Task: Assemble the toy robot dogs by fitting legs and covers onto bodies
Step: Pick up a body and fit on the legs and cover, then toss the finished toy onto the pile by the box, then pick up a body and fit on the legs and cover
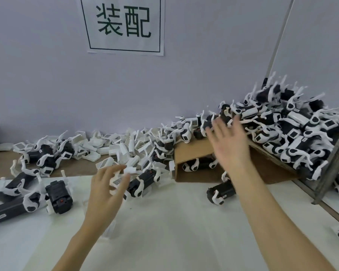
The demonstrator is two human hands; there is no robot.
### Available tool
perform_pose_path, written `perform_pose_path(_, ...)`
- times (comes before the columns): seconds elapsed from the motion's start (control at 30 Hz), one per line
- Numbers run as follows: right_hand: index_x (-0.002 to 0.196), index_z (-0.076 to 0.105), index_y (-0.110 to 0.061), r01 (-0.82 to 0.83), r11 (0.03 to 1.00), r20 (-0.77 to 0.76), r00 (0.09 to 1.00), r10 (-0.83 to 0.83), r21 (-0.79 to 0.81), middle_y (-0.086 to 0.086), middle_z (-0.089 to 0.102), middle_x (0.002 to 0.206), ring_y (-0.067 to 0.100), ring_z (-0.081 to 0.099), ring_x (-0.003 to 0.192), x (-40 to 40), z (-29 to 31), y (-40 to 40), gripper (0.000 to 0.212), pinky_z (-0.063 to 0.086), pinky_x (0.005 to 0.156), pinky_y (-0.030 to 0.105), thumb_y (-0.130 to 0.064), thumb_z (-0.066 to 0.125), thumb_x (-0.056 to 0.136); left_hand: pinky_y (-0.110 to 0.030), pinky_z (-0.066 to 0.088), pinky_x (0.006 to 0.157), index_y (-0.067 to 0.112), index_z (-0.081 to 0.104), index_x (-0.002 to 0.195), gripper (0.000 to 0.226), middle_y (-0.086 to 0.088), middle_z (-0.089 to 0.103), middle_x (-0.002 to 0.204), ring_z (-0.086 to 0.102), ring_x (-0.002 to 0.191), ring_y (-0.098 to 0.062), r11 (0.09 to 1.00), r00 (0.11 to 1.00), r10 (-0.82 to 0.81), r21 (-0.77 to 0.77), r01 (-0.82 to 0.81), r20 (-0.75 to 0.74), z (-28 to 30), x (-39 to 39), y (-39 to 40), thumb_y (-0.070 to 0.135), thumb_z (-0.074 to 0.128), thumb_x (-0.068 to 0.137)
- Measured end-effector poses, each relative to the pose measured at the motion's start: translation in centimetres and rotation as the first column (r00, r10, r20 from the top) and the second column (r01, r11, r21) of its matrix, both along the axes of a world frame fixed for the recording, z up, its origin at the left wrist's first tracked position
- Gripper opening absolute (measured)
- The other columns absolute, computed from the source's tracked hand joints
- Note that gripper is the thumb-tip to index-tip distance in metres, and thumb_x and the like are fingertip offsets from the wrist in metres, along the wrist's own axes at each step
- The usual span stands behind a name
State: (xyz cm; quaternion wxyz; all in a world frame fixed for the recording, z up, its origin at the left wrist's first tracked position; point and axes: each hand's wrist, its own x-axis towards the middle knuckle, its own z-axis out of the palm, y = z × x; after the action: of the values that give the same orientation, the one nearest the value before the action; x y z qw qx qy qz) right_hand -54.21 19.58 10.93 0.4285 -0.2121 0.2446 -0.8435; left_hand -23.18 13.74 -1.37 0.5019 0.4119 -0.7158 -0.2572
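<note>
White plastic barcoded cover sits pinched in the left hand; right hand, fingers spread and empty, should fetch one black legged body and align before pressing.

A factory assembly station: a printed sign reading "装配" hangs on the plain wall, and heaps of identical toy robot dogs and loose white covers crowd the counter.

Right hand motion-blurred, left hand hiding a barcoded cover, metal post cropped at right
</note>
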Motion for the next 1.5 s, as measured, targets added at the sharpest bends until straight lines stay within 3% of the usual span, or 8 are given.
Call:
perform_pose_path(0.1, 0.132, 0.063, -0.006, -0.133, 0.977, -0.102, 0.983, 0.151, 0.166, 0.017, 0.072, 0.129, 0.029, 0.071, 0.118, 4.0, -5.8, 0.3, 0.036, 0.058, 0.098, 0.042, -0.031, 0.054, 0.107, -0.052, 0.038, 0.116, 0.033, 0.063, 0.142, 0.052, -0.004, 0.039, 0.159, 0.034, 0.146, -0.03, 0.982, 0.925, 0.076, -0.19, -0.004, 0.372, -1.9, -0.3, 0.1, 0.06, 0.067, 0.098)
perform_pose_path(0.2, 0.119, 0.073, -0.008, -0.122, 0.952, -0.127, 0.979, 0.163, 0.281, 0.013, 0.076, 0.099, 0.021, 0.075, 0.085, 7.1, -10.2, 0.9, 0.025, 0.061, 0.072, 0.031, -0.02, 0.054, 0.108, -0.053, 0.058, 0.094, 0.024, 0.064, 0.139, 0.054, -0.004, 0.031, 0.163, 0.053, 0.131, -0.033, 0.984, 0.851, 0.021, -0.16, 0.075, 0.526, -3.5, -0.5, -0.1, 0.043, 0.082, 0.091)
perform_pose_path(0.37, 0.095, 0.081, -0.014, -0.107, 0.931, -0.199, 0.962, 0.185, 0.35, 0.006, 0.068, 0.08, 0.013, 0.063, 0.067, 9.1, -11.9, 1.3, 0.031, 0.053, 0.063, 0.024, -0.014, 0.053, 0.107, -0.031, 0.05, 0.073, 0.013, 0.066, 0.126, 0.05, 0.004, 0.04, 0.132, 0.059, 0.085, -0.016, 0.989, 0.908, 0.052, -0.145, 0.009, 0.415, -3.1, -0.4, -0.7, 0.021, 0.091, 0.084)
perform_pose_path(0.67, 0.127, 0.064, -0.017, 0.109, 0.897, -0.523, 0.84, 0.147, 0.427, 0.009, 0.073, 0.108, 0.019, 0.072, 0.09, 10.6, -12.1, 1.7, 0.023, 0.061, 0.072, 0.029, -0.017, 0.063, 0.104, -0.029, 0.059, 0.09, 0.018, 0.074, 0.12, 0.044, 0.008, 0.051, 0.127, 0.062, 0.106, -0.004, 0.97, 0.975, -0.046, -0.222, 0.095, 0.217, -1.2, -0.2, 0.3, 0.018, 0.093, 0.08)
perform_pose_path(0.8, 0.144, 0.056, -0.021, -0.172, 0.914, -0.362, 0.879, 0.312, 0.368, 0.009, 0.065, 0.138, 0.021, 0.064, 0.128, 10.0, -12.0, 1.6, 0.047, 0.056, 0.106, 0.045, -0.033, 0.067, 0.1, -0.026, 0.057, 0.095, 0.029, 0.076, 0.12, 0.042, 0.009, 0.056, 0.133, 0.067, 0.113, -0.024, 0.944, 0.949, -0.31, -0.1, 0.315, 0.059, -0.1, -0.6, 0.7, 0.021, 0.091, 0.081)
perform_pose_path(0.93, 0.129, 0.071, -0.017, -0.396, 0.891, -0.285, 0.848, 0.447, 0.222, 0.017, 0.065, 0.14, 0.029, 0.061, 0.133, 9.1, -11.6, 2.1, 0.037, 0.054, 0.107, 0.045, -0.035, 0.069, 0.097, -0.029, 0.056, 0.099, 0.03, 0.079, 0.119, 0.039, 0.009, 0.061, 0.131, 0.067, 0.119, -0.026, 0.88, 0.876, -0.461, 0.056, 0.472, -0.143, 0.2, -0.7, 1.2, 0.03, 0.084, 0.081)
perform_pose_path(1.17, 0.131, 0.068, -0.013, -0.304, 0.897, -0.277, 0.875, 0.396, 0.321, 0.008, 0.072, 0.131, 0.02, 0.066, 0.127, 10.0, -11.8, 2.2, 0.057, 0.06, 0.094, 0.034, -0.041, 0.081, 0.083, -0.033, 0.043, 0.107, 0.033, 0.072, 0.132, 0.036, 0.006, 0.071, 0.137, 0.062, 0.132, -0.009, 0.858, 0.864, -0.342, 0.253, 0.448, -0.369, 0.3, -0.7, 1.1, 0.042, 0.067, 0.098)
perform_pose_path(1.5, 0.13, 0.065, -0.012, -0.211, 0.915, -0.468, 0.806, 0.362, 0.345, 0.007, 0.072, 0.128, 0.021, 0.067, 0.124, 10.3, -11.7, 2.2, 0.063, 0.06, 0.097, 0.041, -0.046, 0.079, 0.079, -0.034, 0.048, 0.094, 0.04, 0.062, 0.121, 0.064, 0.0, 0.078, 0.119, 0.074, 0.107, -0.02, 0.853, 0.852, -0.172, 0.357, 0.38, -0.495, 0.3, -1.4, 1.5, 0.049, 0.093, 0.066)
